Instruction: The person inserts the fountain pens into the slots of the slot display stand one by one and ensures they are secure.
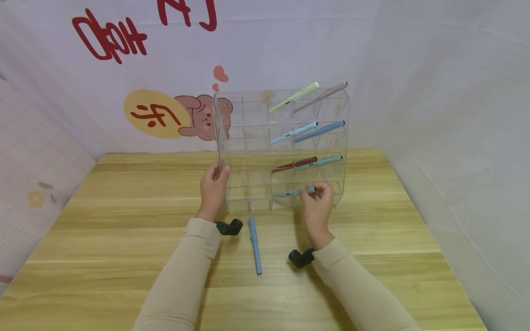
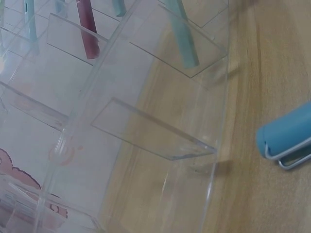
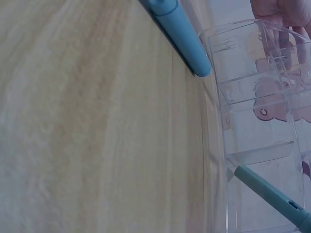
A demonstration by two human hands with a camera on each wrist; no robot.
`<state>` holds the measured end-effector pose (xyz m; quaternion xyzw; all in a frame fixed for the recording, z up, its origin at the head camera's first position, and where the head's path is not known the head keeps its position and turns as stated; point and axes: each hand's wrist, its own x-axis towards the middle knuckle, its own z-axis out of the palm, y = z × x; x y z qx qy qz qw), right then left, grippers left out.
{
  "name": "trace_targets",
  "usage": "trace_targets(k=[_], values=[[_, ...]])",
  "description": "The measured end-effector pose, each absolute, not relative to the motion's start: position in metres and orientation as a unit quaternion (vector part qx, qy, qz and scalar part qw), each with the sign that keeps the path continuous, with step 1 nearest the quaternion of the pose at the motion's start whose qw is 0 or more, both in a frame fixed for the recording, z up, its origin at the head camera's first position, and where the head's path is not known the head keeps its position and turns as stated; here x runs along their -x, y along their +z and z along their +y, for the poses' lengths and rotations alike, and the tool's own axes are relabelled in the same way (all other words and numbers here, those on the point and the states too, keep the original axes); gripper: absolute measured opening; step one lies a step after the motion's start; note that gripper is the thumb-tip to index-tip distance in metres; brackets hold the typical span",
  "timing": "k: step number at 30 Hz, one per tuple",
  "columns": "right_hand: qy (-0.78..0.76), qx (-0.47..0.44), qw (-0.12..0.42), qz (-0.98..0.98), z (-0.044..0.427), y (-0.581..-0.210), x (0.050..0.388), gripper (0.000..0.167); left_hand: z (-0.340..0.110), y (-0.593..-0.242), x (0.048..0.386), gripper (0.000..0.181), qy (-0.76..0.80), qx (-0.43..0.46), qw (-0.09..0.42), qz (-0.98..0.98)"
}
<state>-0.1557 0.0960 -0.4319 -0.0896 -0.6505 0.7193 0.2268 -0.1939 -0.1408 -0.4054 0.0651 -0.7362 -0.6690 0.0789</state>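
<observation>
A clear acrylic pen rack [image 1: 248, 188] stands upright on the table, with rows of small slanted compartments. My left hand [image 1: 212, 191] grips its left side panel, thumb in front. At the bottom row, my right hand [image 1: 318, 207] pinches the cap end of a teal-green pen [image 1: 286, 193]. In the right wrist view the barrel of this teal-green pen [image 3: 267, 191] lies slanting into a compartment; the pinching fingers are out of that view. A blue capped pen [image 1: 255, 248] lies on the table in front of the rack, between my forearms; its clip end [image 2: 286, 133] shows in the left wrist view.
Higher rows hold a yellow-green pen [image 1: 295, 97], a taupe pen [image 1: 320, 97], a light blue pen [image 1: 294, 132], a darker blue pen [image 1: 320, 131], a dark red pen [image 1: 295, 164] and another green pen [image 1: 325, 161]. Behind the wooden table [image 1: 124, 239] hangs a printed white cloth [image 1: 290, 46].
</observation>
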Motion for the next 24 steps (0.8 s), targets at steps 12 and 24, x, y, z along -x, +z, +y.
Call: trace_targets(k=[12, 24], values=[[0.716, 0.101, 0.221, -0.654, 0.096, -0.433, 0.153, 0.026, -0.142, -0.412, 0.198, 0.049, -0.664, -0.058, 0.095, -0.739], [0.699, 0.096, 0.206, -0.678, 0.119, -0.423, 0.140, 0.036, -0.143, -0.413, 0.200, 0.048, -0.664, -0.064, 0.093, -0.739]])
